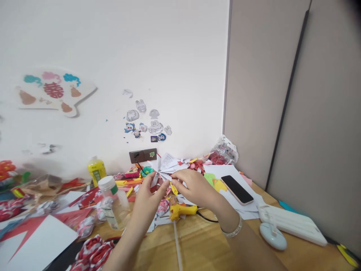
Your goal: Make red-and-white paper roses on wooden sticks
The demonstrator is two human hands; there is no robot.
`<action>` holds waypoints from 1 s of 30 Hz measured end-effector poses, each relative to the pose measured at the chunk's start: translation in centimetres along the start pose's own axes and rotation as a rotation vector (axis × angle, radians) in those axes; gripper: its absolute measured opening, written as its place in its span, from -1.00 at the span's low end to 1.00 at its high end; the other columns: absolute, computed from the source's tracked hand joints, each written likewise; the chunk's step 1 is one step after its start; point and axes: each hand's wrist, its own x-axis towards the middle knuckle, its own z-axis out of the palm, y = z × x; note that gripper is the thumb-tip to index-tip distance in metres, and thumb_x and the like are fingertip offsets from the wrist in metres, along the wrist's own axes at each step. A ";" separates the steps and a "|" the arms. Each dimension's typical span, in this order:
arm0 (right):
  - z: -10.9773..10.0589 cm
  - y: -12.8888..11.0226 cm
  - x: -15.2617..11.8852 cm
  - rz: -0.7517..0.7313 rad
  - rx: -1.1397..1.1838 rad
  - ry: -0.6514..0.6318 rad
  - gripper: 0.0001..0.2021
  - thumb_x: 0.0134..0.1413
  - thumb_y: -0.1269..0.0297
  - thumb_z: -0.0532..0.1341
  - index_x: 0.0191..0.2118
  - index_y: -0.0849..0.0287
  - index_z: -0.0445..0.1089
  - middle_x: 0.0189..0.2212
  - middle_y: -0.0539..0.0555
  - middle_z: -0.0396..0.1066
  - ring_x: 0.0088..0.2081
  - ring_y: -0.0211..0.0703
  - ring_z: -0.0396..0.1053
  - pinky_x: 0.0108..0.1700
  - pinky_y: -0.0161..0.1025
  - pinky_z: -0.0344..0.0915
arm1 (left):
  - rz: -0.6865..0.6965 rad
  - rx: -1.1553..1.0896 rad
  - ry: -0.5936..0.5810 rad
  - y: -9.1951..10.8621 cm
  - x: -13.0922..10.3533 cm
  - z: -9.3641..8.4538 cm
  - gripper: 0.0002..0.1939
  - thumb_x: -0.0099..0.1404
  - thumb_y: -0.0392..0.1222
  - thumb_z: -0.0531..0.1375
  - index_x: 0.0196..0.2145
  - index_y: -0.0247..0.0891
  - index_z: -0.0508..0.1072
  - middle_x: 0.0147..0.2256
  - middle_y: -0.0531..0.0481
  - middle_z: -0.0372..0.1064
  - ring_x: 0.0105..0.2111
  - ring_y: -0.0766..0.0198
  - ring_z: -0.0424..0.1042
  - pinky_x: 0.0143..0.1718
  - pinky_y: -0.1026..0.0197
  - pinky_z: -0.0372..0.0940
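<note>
A white folded paper piece with pointed arms, one with a red tip, is held above the cluttered table. My left hand pinches its lower left part between thumb and fingers. My right hand is closed at its lower right arm, the fingertips near the paper. Just below my hands lies a yellow glue gun with a black cord. Small yellow and white paper scraps are under the fingers.
Left of my hands stand a clear jar and a yellow bottle. On the right lie a phone on white sheets, a white device and a round pale-blue object. A wall rises behind the table.
</note>
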 end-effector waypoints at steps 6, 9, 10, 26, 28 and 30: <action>0.2 0.5 0.2 0.000 -0.079 0.045 -0.76 0.21 0.40 -0.01 -0.47 0.19 0.26 -0.52 -0.02 0.29 -0.44 -0.27 0.21 -0.40 -0.35 0.00 | 0.202 0.453 0.003 -0.4 0.2 -0.6 -0.78 0.22 -0.06 0.00 -0.28 -0.22 0.30 -0.49 0.06 0.29 -0.47 0.22 0.34 -0.47 0.24 0.21; 0.6 0.5 0.2 0.035 -0.077 0.111 -0.77 0.19 0.42 -0.02 -0.49 0.18 0.23 -0.55 -0.04 0.25 -0.47 -0.28 0.18 -0.43 -0.35 -0.03 | 0.236 0.689 0.038 -0.2 -0.1 -0.5 -0.77 0.26 -0.11 -0.08 -0.28 -0.22 0.30 -0.47 -0.01 0.35 -0.42 0.16 0.39 -0.45 0.22 0.20; 0.7 0.4 0.2 0.057 -0.086 0.135 -0.77 0.18 0.43 -0.02 -0.49 0.18 0.22 -0.57 -0.05 0.24 -0.49 -0.28 0.17 -0.45 -0.35 -0.05 | 0.255 0.746 0.049 -0.1 -0.2 -0.4 -0.76 0.28 -0.12 -0.10 -0.28 -0.23 0.30 -0.45 -0.03 0.37 -0.41 0.15 0.40 -0.45 0.22 0.19; 1.7 -0.3 0.1 0.171 -0.244 0.254 -0.71 0.24 0.27 -0.06 -0.48 0.16 0.23 -0.56 0.01 0.32 -0.49 -0.23 0.26 -0.46 -0.31 -0.08 | 0.709 1.058 0.262 -0.8 -0.8 -0.2 -0.72 0.30 -0.21 -0.06 -0.43 -0.22 0.41 -0.55 -0.07 0.44 -0.52 0.19 0.40 -0.53 0.26 0.05; 1.6 -0.4 0.1 0.166 -0.213 0.264 -0.70 0.25 0.24 -0.06 -0.50 0.16 0.21 -0.58 0.00 0.30 -0.51 -0.24 0.23 -0.47 -0.32 -0.08 | 0.770 1.054 0.256 -0.7 -0.9 -0.1 -0.71 0.29 -0.23 -0.06 -0.46 -0.21 0.40 -0.55 -0.07 0.45 -0.53 0.20 0.39 -0.52 0.25 0.08; 1.4 -0.4 0.1 0.164 -0.151 0.282 -0.67 0.25 0.24 -0.08 -0.53 0.15 0.18 -0.62 -0.02 0.24 -0.54 -0.26 0.20 -0.48 -0.33 -0.07 | 0.825 1.043 0.219 -0.6 -1.0 -0.1 -0.72 0.28 -0.25 -0.05 -0.47 -0.19 0.40 -0.53 -0.07 0.46 -0.52 0.21 0.40 -0.49 0.26 0.12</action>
